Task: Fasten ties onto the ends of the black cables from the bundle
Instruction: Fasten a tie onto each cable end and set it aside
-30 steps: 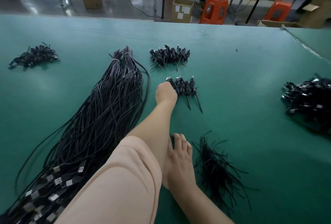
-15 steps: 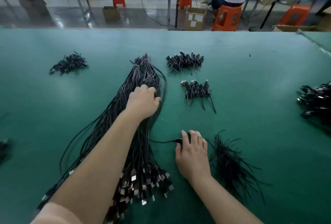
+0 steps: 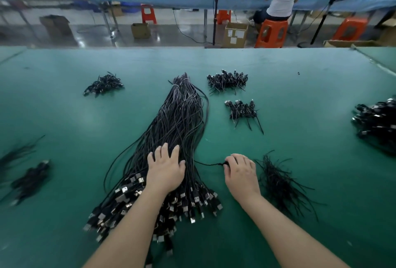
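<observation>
I'm looking down at the green worktable (image 3: 300, 100), and the big bundle of black cables (image 3: 182, 118) runs from the far centre toward me, its metal plug ends (image 3: 154, 207) fanned out at the near side. To do this step well, I judge I want one cable drawn clear of the mass before any tie goes on, so I'd pin the bundle flat and pull sideways, slowly, so neighbours don't drag along.

My left hand (image 3: 165, 171) lies flat on the bundle, fingers spread and fairly straight, pressing down, gripping nothing. My right hand (image 3: 241, 172) sits just right of the bundle, fingers curled over the dark end of a single cable (image 3: 209, 163) that stretches back to the bundle (whether a tie is also under that palm, I cannot tell).

The loose pile of black ties (image 3: 280, 180) lies just right of that hand. Finished tied cables (image 3: 243, 110) sit farther off, right of the bundle.
</observation>
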`<state>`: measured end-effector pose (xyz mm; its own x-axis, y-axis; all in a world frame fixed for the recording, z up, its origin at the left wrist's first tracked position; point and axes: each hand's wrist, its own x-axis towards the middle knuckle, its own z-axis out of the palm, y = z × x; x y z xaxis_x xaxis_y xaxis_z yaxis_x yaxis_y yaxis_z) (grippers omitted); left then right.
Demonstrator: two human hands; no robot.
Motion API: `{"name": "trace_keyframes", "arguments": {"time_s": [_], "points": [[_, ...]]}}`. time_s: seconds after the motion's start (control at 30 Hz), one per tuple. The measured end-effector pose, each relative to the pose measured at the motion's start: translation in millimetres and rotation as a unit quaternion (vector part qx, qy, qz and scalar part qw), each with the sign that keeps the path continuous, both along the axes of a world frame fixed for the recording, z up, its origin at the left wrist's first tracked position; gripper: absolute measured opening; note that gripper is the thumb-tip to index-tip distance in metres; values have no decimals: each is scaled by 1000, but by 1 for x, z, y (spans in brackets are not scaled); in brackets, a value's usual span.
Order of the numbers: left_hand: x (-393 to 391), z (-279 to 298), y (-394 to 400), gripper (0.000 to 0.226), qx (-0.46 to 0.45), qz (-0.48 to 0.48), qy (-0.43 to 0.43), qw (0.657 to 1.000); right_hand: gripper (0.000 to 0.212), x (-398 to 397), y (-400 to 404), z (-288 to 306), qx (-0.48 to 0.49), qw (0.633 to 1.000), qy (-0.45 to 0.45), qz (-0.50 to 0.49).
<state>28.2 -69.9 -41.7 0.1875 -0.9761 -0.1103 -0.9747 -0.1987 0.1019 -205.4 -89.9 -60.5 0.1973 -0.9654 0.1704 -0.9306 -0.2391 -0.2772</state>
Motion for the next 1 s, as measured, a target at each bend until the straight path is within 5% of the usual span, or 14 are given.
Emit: {"name": "trace_keyframes", "arguments": {"time_s": [0.2,0.37,0.57,0.8,1.0], "points": [[1,3,1,54,-25,4,62,998,16,1,6,15,40,997,-66,22],[1,5,4,62,-16,-11,70,997,5,19,18,49,131,942,-309,18],[-1,4,2,66,3,-6,42,999,7,38,31,93,228,736,-636,29],[-1,3,3,62,-8,0,53,999,12,23,37,121,263,560,-786,4],[-1,12,3,47,-80,22,122,989,12,24,48,116,272,590,-760,8]]}}
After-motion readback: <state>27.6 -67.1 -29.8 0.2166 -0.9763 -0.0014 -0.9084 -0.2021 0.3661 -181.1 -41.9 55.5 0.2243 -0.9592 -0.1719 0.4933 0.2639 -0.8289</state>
